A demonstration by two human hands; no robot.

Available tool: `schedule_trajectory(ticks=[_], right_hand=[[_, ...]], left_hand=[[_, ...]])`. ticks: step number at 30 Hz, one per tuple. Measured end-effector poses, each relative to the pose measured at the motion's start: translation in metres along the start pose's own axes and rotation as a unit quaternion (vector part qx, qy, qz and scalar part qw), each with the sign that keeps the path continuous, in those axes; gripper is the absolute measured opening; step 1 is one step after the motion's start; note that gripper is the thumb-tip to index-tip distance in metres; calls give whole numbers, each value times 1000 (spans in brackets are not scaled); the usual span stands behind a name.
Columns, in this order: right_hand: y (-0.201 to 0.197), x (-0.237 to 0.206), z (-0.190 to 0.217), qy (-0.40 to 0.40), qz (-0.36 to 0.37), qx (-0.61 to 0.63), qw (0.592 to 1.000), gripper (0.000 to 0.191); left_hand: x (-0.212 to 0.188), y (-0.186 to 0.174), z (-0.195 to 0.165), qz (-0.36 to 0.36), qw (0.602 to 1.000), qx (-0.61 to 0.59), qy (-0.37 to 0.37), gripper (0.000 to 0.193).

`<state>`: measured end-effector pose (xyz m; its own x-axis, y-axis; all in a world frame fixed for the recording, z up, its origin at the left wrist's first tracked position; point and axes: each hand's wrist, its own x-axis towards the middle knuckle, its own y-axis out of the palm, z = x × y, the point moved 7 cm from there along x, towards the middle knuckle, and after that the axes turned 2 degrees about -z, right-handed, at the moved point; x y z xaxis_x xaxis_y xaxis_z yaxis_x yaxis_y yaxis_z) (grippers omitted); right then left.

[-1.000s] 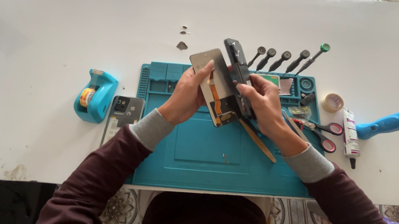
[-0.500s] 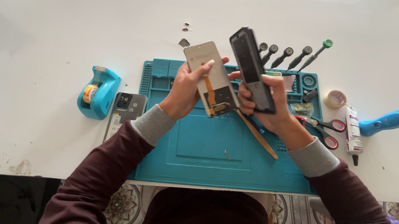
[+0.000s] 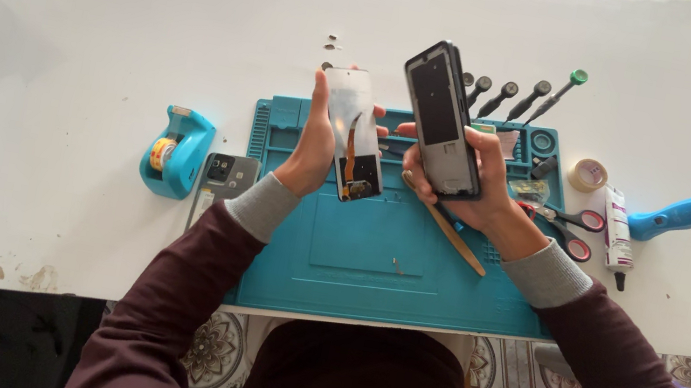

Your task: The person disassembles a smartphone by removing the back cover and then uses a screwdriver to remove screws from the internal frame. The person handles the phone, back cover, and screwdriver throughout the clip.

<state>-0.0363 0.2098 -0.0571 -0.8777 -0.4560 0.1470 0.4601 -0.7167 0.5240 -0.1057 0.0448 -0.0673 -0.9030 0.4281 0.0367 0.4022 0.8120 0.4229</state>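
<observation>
The two halves, pressed together over the teal mat a second ago, are now drawn apart; the phone is open. Left hand fingers grip the screen panel (pale back, orange flex cable showing); right hand fingers clasp the dark phone frame, both raised above the worktop.

Open white table left and behind | teal mat's near half free | right crowded: scissors, tube, blue tool, upright screwdrivers | tape dispenser left
</observation>
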Motion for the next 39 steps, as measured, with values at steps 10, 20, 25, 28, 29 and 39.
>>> schedule_trajectory(ticks=[10,20,25,28,29,39], right_hand=[[-15,-4,7,-51,-207,-306,928,65],[-9,-4,11,-34,-236,-315,919,63],[-13,-5,12,-49,-228,-311,921,59],[-16,-4,11,-53,-226,-306,923,58],[-18,-4,10,-53,-227,-302,925,58],[-20,-2,6,-55,-224,-301,925,59]], left_hand=[[1,-24,4,-35,985,109,-127,63],[-4,-27,-27,-19,931,361,-48,25],[-6,-47,-49,18,818,566,-97,38],[-11,-66,-48,67,780,598,-173,45],[-13,-70,-48,88,766,607,-192,45],[-22,-85,-45,81,602,759,-233,53]])
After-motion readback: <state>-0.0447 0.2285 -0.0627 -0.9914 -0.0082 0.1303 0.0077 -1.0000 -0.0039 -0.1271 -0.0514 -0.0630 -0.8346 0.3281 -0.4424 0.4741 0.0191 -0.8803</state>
